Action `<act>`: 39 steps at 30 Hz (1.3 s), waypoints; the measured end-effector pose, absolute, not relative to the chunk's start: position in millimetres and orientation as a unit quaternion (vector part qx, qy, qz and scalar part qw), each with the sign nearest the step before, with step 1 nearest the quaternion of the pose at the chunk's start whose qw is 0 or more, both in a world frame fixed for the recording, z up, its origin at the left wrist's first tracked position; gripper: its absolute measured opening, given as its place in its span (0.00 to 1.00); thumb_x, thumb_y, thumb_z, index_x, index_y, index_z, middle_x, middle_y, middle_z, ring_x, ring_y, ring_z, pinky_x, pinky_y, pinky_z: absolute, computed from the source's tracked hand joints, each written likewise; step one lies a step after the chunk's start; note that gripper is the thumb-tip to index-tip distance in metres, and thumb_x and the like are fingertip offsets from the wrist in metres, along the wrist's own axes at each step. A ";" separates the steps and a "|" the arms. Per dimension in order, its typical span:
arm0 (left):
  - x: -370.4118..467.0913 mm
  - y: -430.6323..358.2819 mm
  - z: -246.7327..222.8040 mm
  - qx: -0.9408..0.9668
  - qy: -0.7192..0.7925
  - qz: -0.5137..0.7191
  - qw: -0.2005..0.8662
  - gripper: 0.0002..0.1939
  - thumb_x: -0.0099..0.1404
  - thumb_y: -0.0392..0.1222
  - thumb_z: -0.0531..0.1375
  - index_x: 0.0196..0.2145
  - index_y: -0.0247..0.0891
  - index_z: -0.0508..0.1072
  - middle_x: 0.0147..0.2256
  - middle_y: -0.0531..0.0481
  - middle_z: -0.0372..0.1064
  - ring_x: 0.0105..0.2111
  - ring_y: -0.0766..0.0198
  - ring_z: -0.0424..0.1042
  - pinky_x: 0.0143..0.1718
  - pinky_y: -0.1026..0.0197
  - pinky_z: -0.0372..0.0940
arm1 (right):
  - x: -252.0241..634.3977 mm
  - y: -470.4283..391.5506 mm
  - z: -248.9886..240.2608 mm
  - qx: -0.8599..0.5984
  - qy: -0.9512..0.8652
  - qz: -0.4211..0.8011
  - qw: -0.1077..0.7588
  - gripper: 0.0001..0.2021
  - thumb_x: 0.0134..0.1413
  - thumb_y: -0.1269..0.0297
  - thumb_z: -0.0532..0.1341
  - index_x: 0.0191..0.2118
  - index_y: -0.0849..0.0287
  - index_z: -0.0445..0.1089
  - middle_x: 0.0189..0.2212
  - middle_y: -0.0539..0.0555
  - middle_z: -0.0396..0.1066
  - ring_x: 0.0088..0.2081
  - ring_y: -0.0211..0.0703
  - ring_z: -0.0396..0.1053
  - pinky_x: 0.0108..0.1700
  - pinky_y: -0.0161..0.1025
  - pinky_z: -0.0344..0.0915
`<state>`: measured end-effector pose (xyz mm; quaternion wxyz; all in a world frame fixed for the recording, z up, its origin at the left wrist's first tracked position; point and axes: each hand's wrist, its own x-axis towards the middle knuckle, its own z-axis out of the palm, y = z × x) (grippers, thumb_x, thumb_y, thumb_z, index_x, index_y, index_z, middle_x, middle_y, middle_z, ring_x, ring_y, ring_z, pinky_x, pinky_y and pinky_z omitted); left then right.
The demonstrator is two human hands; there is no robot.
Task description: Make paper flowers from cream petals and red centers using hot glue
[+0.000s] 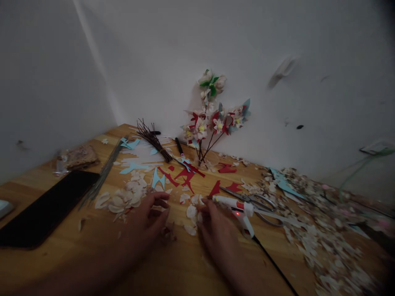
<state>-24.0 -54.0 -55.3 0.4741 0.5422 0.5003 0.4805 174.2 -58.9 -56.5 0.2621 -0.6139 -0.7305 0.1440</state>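
My left hand (151, 220) is over the wooden table with its fingers curled and apart, near a pile of pale petals (132, 191); nothing shows in it. Across from it, my right hand (214, 224) bends over a few loose white petals (191, 211), and whether its fingertips pinch one is too dim to tell. Just right of that hand lies a white glue gun (237, 205) with a red light and a black cord. Metal scissors (262, 203) rest behind the gun. Red paper scraps (185, 176) and a light blue scrap (158, 179) lie beyond both hands.
Flowers on twigs (212, 123) stand against the wall. Behind my left hand are a twig bundle (156, 142) and wires (106, 172). A black flat object (52, 205) and a clear packet (77, 158) lie left. Many dried petals (324, 242) cover the right side.
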 end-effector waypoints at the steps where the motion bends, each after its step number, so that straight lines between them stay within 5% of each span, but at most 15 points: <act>1: -24.1 -53.9 -56.2 0.542 0.501 0.480 0.474 0.12 0.62 0.45 0.55 0.44 0.44 0.66 0.37 0.51 0.64 0.31 0.63 0.71 0.30 0.60 0.69 | 173.6 -59.1 -56.4 -0.613 -0.730 0.148 0.266 0.24 0.47 0.77 0.53 0.53 0.60 0.57 0.44 0.60 0.72 0.45 0.52 0.69 0.46 0.51 0.65; 16: -25.1 -50.8 -61.3 0.546 0.492 0.478 0.481 0.12 0.62 0.42 0.55 0.44 0.44 0.65 0.37 0.51 0.63 0.29 0.64 0.70 0.26 0.64 0.68 | 172.0 -57.4 -50.2 -0.613 -0.684 0.200 0.340 0.22 0.49 0.75 0.52 0.52 0.62 0.55 0.38 0.58 0.72 0.37 0.45 0.72 0.42 0.46 0.69; 26: -25.5 -52.1 -59.7 0.546 0.482 0.493 0.476 0.12 0.60 0.42 0.56 0.43 0.43 0.66 0.35 0.51 0.64 0.29 0.63 0.70 0.28 0.62 0.68 | 169.1 -55.1 -60.9 -0.606 -0.724 0.166 0.285 0.21 0.54 0.73 0.49 0.54 0.63 0.56 0.41 0.62 0.72 0.41 0.50 0.71 0.42 0.50 0.67; 31: -25.1 -52.5 -56.4 0.548 0.482 0.485 0.481 0.12 0.61 0.42 0.56 0.44 0.42 0.65 0.36 0.50 0.63 0.29 0.63 0.69 0.27 0.62 0.68 | 168.4 -53.6 -56.6 -0.591 -0.648 0.219 0.427 0.19 0.49 0.72 0.57 0.49 0.57 0.61 0.36 0.56 0.73 0.37 0.48 0.72 0.41 0.49 0.67; 35: -22.8 -55.0 -52.8 0.562 0.468 0.494 0.471 0.12 0.61 0.42 0.56 0.43 0.44 0.65 0.37 0.50 0.64 0.31 0.63 0.69 0.30 0.61 0.67 | 155.8 -58.9 -56.0 -0.463 -0.465 0.419 0.627 0.22 0.40 0.69 0.67 0.43 0.52 0.62 0.30 0.48 0.75 0.33 0.41 0.73 0.39 0.40 0.68; 39: -14.8 -59.9 -47.6 0.565 0.418 0.525 0.480 0.19 0.56 0.38 0.61 0.44 0.45 0.62 0.38 0.50 0.66 0.34 0.61 0.70 0.35 0.58 0.67 | 138.5 -69.4 -56.4 -0.359 -0.309 0.589 0.655 0.24 0.32 0.71 0.72 0.39 0.51 0.65 0.28 0.46 0.76 0.31 0.35 0.72 0.34 0.32 0.67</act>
